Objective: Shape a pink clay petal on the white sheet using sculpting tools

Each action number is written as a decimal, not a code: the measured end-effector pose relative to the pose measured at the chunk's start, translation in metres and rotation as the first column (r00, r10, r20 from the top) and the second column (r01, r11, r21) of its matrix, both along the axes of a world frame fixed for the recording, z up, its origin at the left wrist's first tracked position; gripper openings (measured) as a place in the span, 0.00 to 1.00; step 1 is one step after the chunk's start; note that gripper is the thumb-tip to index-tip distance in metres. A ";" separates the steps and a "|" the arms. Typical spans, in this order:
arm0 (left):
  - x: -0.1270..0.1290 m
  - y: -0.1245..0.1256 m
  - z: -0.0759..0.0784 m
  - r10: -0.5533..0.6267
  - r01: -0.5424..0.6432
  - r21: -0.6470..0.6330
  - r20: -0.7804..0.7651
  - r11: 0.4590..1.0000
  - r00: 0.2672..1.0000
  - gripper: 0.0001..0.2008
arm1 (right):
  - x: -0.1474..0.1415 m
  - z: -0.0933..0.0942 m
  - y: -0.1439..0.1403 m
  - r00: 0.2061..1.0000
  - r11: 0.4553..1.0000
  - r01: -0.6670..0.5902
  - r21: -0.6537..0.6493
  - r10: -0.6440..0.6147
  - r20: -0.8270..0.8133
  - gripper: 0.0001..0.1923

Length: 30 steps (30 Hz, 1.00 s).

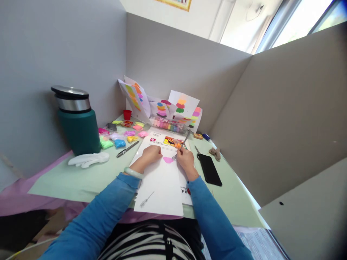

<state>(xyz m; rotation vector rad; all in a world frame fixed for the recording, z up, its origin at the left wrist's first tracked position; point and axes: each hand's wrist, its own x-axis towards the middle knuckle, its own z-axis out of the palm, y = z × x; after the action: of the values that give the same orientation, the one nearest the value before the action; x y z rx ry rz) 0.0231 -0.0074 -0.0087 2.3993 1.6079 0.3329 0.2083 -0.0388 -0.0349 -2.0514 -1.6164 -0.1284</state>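
Note:
My right hand (185, 160) is closed around a metal fork (187, 137), its handle slanting up and its tines pointing down to the left. The tines meet the right edge of a flat pink clay patch (167, 160) on a white sheet of paper (162, 187). Just left of the patch, my left hand (151, 154) rests on the paper, curled closed; whatever its fingers may hold is hidden. A small dark broom-like drawing (146, 199) marks the sheet's near end. Under it lies a printed sheet (159, 135), with an orange clay packet (178, 143) near its top.
Left stand a green bottle (78, 130), a white glove (89, 159), a pen (128, 149) and several coloured clay packets (119, 143). Right lie a black phone-like slab (209, 169) and a brownish lump (215, 153). Colour-patched papers (183, 103) lean at the back; grey partitions (173, 54) enclose the table.

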 end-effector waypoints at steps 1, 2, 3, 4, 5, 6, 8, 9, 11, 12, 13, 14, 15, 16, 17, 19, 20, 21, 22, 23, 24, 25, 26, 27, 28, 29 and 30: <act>0.000 0.000 0.000 0.001 -0.001 -0.001 0.000 1.000 1.000 0.10 | 0.000 0.000 0.000 1.000 1.000 -0.004 -0.001 0.004 -0.002 0.15; 0.000 0.000 0.000 0.002 -0.002 -0.001 0.000 1.000 1.000 0.10 | 0.000 0.000 0.000 1.000 1.000 -0.004 -0.003 0.004 -0.004 0.15; 0.000 0.000 0.000 0.000 0.000 -0.001 0.000 1.000 1.000 0.10 | 0.000 0.000 0.000 1.000 1.000 -0.002 -0.005 0.002 -0.004 0.15; 0.000 0.000 0.000 0.000 0.000 -0.001 -0.001 1.000 1.000 0.10 | 0.000 0.000 0.000 1.000 1.000 0.002 -0.007 -0.002 -0.002 0.15; 0.000 0.000 0.000 -0.002 0.002 0.000 0.000 1.000 1.000 0.10 | 0.000 0.000 0.000 1.000 1.000 0.006 -0.006 -0.006 -0.001 0.15; 0.000 0.000 0.000 -0.001 0.001 0.001 0.003 1.000 1.000 0.10 | 0.000 0.000 0.000 1.000 1.000 0.009 -0.005 -0.009 0.000 0.15; 0.000 0.000 0.000 0.000 0.000 -0.001 0.007 1.000 1.000 0.10 | 0.000 0.000 0.000 1.000 1.000 0.006 -0.006 -0.006 -0.002 0.15; 0.000 0.000 0.000 0.003 -0.003 -0.002 0.010 1.000 1.000 0.10 | 0.000 0.000 0.000 1.000 1.000 0.001 -0.006 -0.001 -0.004 0.15; 0.000 -0.001 0.000 0.008 -0.007 -0.005 0.014 1.000 1.000 0.10 | 0.000 0.000 0.000 1.000 1.000 -0.005 -0.008 0.005 -0.007 0.15; 0.000 -0.001 0.001 0.008 -0.008 -0.004 0.015 1.000 1.000 0.10 | 0.000 0.000 0.000 1.000 1.000 -0.004 -0.009 0.004 -0.007 0.15; 0.000 -0.001 0.001 0.008 -0.008 -0.003 0.015 1.000 1.000 0.10 | 0.000 0.000 0.000 1.000 1.000 0.001 -0.010 -0.001 -0.005 0.15; 0.000 -0.001 0.001 0.007 -0.007 -0.001 0.014 1.000 1.000 0.10 | 0.000 0.000 0.001 1.000 1.000 0.008 -0.012 -0.008 -0.004 0.15; 0.000 -0.001 0.001 0.006 -0.005 -0.001 0.012 1.000 1.000 0.10 | 0.000 0.000 0.001 1.000 1.000 0.014 -0.015 -0.014 -0.003 0.15; 0.000 -0.001 0.001 0.005 -0.005 -0.002 0.010 1.000 1.000 0.10 | 0.000 0.000 0.001 1.000 1.000 0.016 -0.018 -0.016 -0.003 0.15; 0.000 -0.001 0.000 0.005 -0.005 -0.002 0.009 1.000 1.000 0.10 | 0.000 -0.001 0.001 1.000 1.000 0.015 -0.020 -0.015 -0.002 0.15; 0.000 0.000 -0.001 0.002 -0.002 -0.001 0.009 1.000 1.000 0.10 | 0.000 -0.001 0.001 1.000 1.000 0.012 -0.019 -0.012 -0.002 0.15; 0.000 0.001 -0.001 -0.001 0.001 0.002 0.009 1.000 1.000 0.10 | 0.000 -0.001 0.001 1.000 1.000 0.011 -0.017 -0.011 -0.001 0.15; -0.001 0.001 -0.002 -0.005 0.005 0.006 0.008 1.000 1.000 0.10 | 0.000 -0.001 0.001 1.000 1.000 0.012 -0.016 -0.012 -0.001 0.15; -0.001 0.002 -0.002 -0.007 0.007 0.010 0.008 1.000 1.000 0.10 | 0.000 -0.001 0.000 1.000 1.000 0.014 -0.017 -0.014 -0.001 0.15; -0.001 0.002 -0.003 -0.007 0.007 0.011 0.006 1.000 1.000 0.10 | 0.000 -0.001 0.000 1.000 1.000 0.015 -0.018 -0.015 -0.001 0.15; -0.001 0.002 -0.003 -0.005 0.005 0.011 0.004 1.000 1.000 0.10 | 0.000 0.000 0.000 1.000 1.000 0.016 -0.021 -0.016 -0.002 0.15; -0.001 0.002 -0.003 -0.003 0.003 0.012 0.004 1.000 1.000 0.11 | 0.000 0.000 0.000 1.000 1.000 0.018 -0.024 -0.018 -0.003 0.15; -0.001 0.002 -0.003 -0.003 0.003 0.012 0.005 1.000 1.000 0.11 | 0.000 0.000 0.000 1.000 0.999 0.020 -0.026 -0.020 -0.002 0.15; -0.001 0.002 -0.003 -0.002 0.002 0.010 0.007 1.000 1.000 0.11 | 0.000 0.000 0.000 1.000 0.999 0.024 -0.028 -0.024 -0.001 0.15; -0.001 0.002 -0.003 -0.002 0.002 0.009 0.010 1.000 1.000 0.11 | -0.001 0.000 0.000 1.000 0.999 0.027 -0.029 -0.027 0.001 0.15; -0.001 0.002 -0.003 -0.001 0.000 0.006 0.011 1.000 1.000 0.11 | -0.001 0.000 0.000 1.000 0.999 0.030 -0.028 -0.030 0.003 0.15; -0.001 0.001 -0.002 0.000 0.000 0.004 0.012 1.000 1.000 0.11 | -0.001 0.000 0.000 1.000 0.999 0.031 -0.026 -0.031 0.004 0.15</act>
<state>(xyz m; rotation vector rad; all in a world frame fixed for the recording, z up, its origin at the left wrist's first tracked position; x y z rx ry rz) 0.0224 -0.0060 -0.0109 2.3957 1.6038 0.3498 0.2076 -0.0386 -0.0350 -2.0977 -1.5965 -0.1223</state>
